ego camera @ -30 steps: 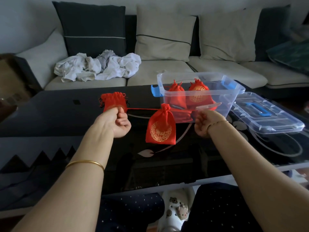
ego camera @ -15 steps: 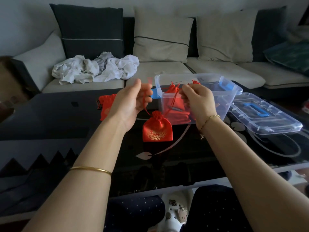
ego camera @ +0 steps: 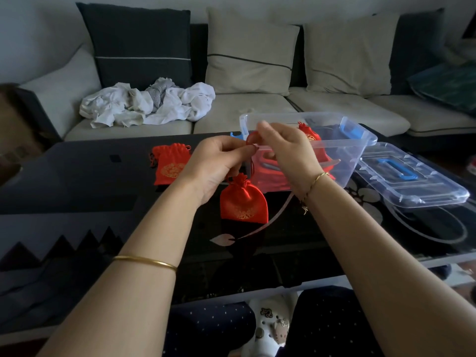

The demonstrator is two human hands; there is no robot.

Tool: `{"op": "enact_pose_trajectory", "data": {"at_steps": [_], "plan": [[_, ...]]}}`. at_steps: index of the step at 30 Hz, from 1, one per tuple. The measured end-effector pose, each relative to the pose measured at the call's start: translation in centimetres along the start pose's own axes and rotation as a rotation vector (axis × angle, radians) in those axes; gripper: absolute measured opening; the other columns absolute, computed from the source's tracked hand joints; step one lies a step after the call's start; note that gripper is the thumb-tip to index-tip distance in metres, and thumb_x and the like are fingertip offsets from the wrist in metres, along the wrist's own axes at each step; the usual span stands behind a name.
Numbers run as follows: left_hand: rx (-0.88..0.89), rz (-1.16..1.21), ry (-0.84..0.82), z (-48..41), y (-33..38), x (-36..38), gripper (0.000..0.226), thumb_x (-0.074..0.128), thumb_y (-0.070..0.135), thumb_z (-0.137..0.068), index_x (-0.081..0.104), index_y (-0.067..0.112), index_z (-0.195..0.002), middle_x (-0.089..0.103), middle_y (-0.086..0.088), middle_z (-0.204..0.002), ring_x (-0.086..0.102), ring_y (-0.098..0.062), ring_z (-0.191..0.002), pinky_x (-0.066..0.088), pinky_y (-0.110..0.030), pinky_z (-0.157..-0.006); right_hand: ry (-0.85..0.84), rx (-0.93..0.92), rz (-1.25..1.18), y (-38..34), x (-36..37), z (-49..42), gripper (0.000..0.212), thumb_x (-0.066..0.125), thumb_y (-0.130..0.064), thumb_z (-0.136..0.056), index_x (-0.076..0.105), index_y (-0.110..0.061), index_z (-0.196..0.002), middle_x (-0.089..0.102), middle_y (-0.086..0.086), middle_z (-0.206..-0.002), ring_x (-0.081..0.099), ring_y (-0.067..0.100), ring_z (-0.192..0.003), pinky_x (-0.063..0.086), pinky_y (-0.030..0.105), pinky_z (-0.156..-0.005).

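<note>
A red drawstring pouch [ego camera: 243,200] with gold print sits gathered shut on the black glass table [ego camera: 90,191]. Its red cords run up to my two hands, which meet just above it. My left hand [ego camera: 219,163] pinches the cords between thumb and fingers. My right hand [ego camera: 288,150] pinches a loop of the cord near the left fingertips. A second red pouch [ego camera: 171,167] lies flat to the left. More red pouches [ego camera: 310,136] sit inside a clear plastic box [ego camera: 358,145] behind my right hand.
The box's clear lid [ego camera: 412,176] with a blue handle lies to the right on the table. A sofa with cushions and a heap of white cloth [ego camera: 146,104] stands beyond the table. My knees and a white shoe show below the near edge.
My hands, first pulling the cords apart sideways, have come together above the pouch. The pouch has sunk lower onto the table, and my fingers now work the cords close together.
</note>
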State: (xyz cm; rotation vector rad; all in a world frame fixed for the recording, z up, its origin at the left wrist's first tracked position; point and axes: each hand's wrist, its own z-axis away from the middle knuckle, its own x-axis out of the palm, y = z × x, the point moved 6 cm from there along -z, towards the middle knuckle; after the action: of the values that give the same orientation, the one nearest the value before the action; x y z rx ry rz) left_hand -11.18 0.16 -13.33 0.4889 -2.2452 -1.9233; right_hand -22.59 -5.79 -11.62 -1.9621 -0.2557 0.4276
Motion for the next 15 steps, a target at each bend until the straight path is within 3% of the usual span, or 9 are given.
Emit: {"op": "enact_pose_trajectory", "data": {"at_steps": [2, 6, 10, 15], "plan": [[-0.018, 0.046, 0.006, -0.1, -0.1, 0.0, 0.009, 0.066, 0.011, -0.085, 0.067, 0.011, -0.075, 0.048, -0.006, -0.066, 0.039, -0.01, -0.053, 0.034, -0.022, -0.054, 0.027, 0.127, -0.161, 1.1, -0.1, -0.2, 0.034, 0.042, -0.031, -0.098, 0.064, -0.014, -0.079, 0.066, -0.001, -0.08, 0.059, 0.01, -0.079, 0.046, 0.027, -0.072], [-0.04, 0.122, -0.023, 0.2, 0.1, 0.1, 0.006, 0.063, 0.009, -0.086, 0.067, 0.008, -0.082, 0.056, 0.004, -0.062, 0.043, -0.004, -0.051, 0.038, -0.016, -0.054, -0.081, 0.186, -0.018, 2.3, 0.5, -0.1, 0.029, 0.037, -0.025, -0.1, 0.061, -0.013, -0.091, 0.061, -0.004, -0.08, 0.055, 0.007, -0.074, 0.045, 0.023, -0.072], [-0.042, 0.13, -0.032, 0.2, 0.1, 0.2, 0.007, 0.062, 0.009, -0.087, 0.067, 0.008, -0.082, 0.057, 0.008, -0.058, 0.043, -0.001, -0.049, 0.04, -0.015, -0.054, -0.107, 0.11, 0.055, 1.9, 0.8, 0.1, 0.03, 0.042, -0.027, -0.099, 0.058, -0.014, -0.076, 0.058, -0.004, -0.071, 0.053, 0.005, -0.064, 0.044, 0.023, -0.068], [-0.038, 0.114, 0.021, 0.0, -0.1, -0.3, 0.008, 0.062, 0.012, -0.088, 0.065, 0.015, -0.082, 0.066, 0.006, -0.066, 0.052, -0.004, -0.052, 0.041, -0.017, -0.051, 0.0, 0.134, -0.014, 2.3, 0.1, -0.4, 0.035, 0.048, -0.025, -0.095, 0.057, -0.017, -0.062, 0.058, 0.002, -0.067, 0.053, 0.02, -0.072, 0.042, 0.037, -0.07]]}}
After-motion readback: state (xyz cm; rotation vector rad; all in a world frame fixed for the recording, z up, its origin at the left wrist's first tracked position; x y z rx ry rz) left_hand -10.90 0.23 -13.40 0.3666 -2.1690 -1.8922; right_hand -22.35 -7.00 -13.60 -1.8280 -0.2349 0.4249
